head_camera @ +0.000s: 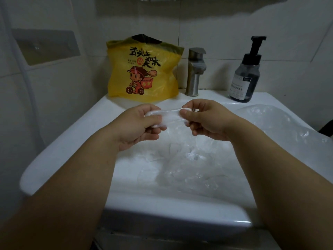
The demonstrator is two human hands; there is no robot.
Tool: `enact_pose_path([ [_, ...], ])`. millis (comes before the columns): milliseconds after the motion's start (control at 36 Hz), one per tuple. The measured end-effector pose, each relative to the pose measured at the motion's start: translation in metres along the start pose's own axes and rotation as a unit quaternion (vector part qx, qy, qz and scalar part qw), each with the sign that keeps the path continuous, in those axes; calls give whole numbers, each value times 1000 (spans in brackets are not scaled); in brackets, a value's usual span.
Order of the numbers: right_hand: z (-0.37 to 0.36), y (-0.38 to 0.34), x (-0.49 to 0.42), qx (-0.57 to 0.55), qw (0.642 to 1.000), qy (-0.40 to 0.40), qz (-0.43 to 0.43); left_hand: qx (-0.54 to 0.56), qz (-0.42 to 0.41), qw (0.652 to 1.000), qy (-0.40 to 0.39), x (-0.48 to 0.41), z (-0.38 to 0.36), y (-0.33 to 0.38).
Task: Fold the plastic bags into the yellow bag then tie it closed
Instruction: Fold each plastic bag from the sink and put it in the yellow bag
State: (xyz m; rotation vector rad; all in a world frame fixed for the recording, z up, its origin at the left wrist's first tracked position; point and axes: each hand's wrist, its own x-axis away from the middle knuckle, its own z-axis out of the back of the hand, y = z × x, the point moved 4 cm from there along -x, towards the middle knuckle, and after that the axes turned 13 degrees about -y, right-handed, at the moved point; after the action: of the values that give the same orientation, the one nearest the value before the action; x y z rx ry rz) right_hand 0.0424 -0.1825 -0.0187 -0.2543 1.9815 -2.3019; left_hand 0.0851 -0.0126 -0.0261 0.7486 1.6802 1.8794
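— White sink [59, 147] near us. What's above it?
— Two hands. The left hand [138, 127] pinches one end of a clear bag [167, 116] and the right hand [207, 120] pinches the other. The rest of it hangs down.
— Farther back?
— Loose plastic [281, 120] lies on the right rim. The yellow bag [144, 69] stands far left, just beside the tap [195, 71]. A soap bottle [246, 73] is far right.

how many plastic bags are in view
3: yellow bag by the tap, clear bag pinched by left hand and right hand, second clear bag on the sink's right rim. More may be hidden.
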Motion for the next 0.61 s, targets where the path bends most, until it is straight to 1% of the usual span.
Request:
enact_pose_path([
  [56,0,-3,1,-14,1000,-10,12,33,-9,999,-6,1,-2,3],
  [167,-2,-10,4,-100,992,-51,53,170,-47,984,-26,4,-2,11],
  [278,-4,-16,7,-161,981,-85,73,237,-59,968,-61,6,-3,15],
  [333,-4,-18,9,-184,975,-93,85,258,-58,962,-66,7,-3,16],
  [444,-3,-18,8,-183,976,-71,94,264,-65,960,-67,8,-1,16],
  [528,-6,-19,7,-175,976,-84,97,254,-74,962,-74,7,-1,17],
  [611,-5,-16,6,-86,991,-59,85,178,-69,981,-31,2,1,12],
])
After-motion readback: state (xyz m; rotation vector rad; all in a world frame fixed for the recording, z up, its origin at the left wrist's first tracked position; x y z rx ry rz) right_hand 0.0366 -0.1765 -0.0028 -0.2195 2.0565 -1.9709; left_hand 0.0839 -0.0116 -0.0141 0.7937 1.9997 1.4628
